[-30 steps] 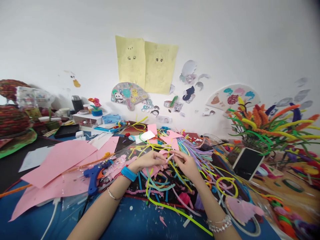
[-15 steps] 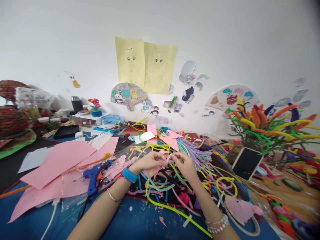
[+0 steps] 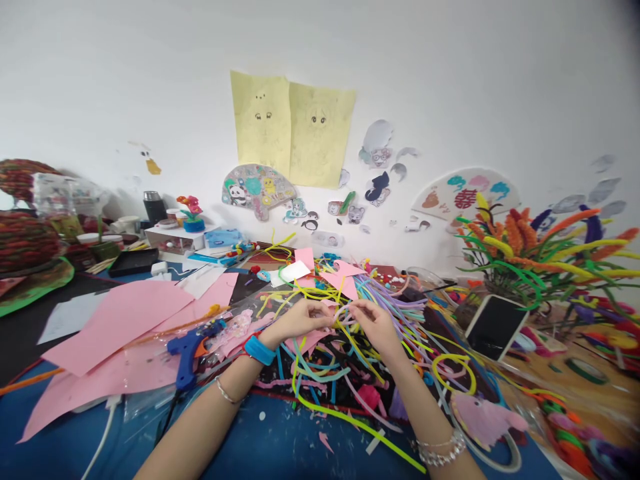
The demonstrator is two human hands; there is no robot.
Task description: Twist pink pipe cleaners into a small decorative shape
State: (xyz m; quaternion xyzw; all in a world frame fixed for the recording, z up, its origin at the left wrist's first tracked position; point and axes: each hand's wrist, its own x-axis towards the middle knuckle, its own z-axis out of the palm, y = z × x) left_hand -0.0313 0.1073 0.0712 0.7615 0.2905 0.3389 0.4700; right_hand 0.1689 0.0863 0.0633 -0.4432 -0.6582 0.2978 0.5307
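A small pale pink loop of pipe cleaner (image 3: 342, 313) is held between both hands above the heap of coloured pipe cleaners. My left hand (image 3: 305, 318) pinches its left side, with thumb and fingertips together. On the other side, my right hand (image 3: 373, 325) grips the loop between thumb and fingers. Under and around the hands lie yellow, teal and purple pipe cleaners (image 3: 395, 293) and pink paper scraps (image 3: 343, 279). The blue glue gun (image 3: 186, 357) rests to the left of my left forearm.
Large pink sheets (image 3: 125, 320) cover the left side of the blue table (image 3: 280, 443). A phone (image 3: 495, 327) leans by a bunch of colourful pipe-cleaner stems (image 3: 525, 247) at right. A pink figure (image 3: 483, 419) lies near my right forearm. A black flask (image 3: 154, 208) stands at back left.
My right hand has shifted slightly right and up, away from my left hand. The pale loop between them now looks wider and rounder.
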